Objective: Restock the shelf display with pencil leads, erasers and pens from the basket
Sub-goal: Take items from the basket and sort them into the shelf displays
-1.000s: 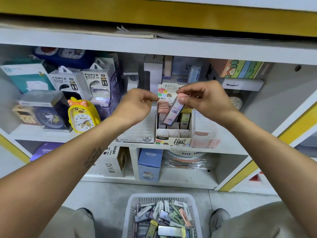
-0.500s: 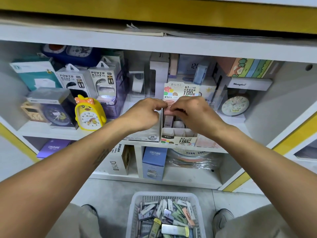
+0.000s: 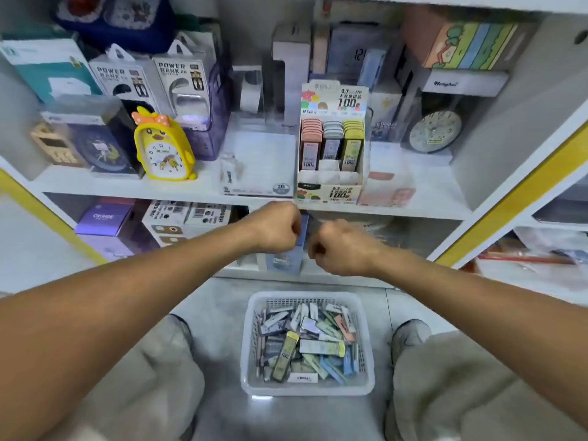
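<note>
Pencil lead display box on middle shelf, right of centre: pink, grey, yellow cases upright in three rows, front slots bare. Basket near, on floor, full of mixed cases. Left hand and right hand below shelf edge, close together, fingers curled, holding nothing.

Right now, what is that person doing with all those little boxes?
A person is restocking a pencil lead display box on the shelf. Pink, grey and yellow lead cases stand in its rows. Both hands, left hand and right hand, are curled and hold nothing, hanging between the shelf and the white basket of more cases on the floor.
</note>
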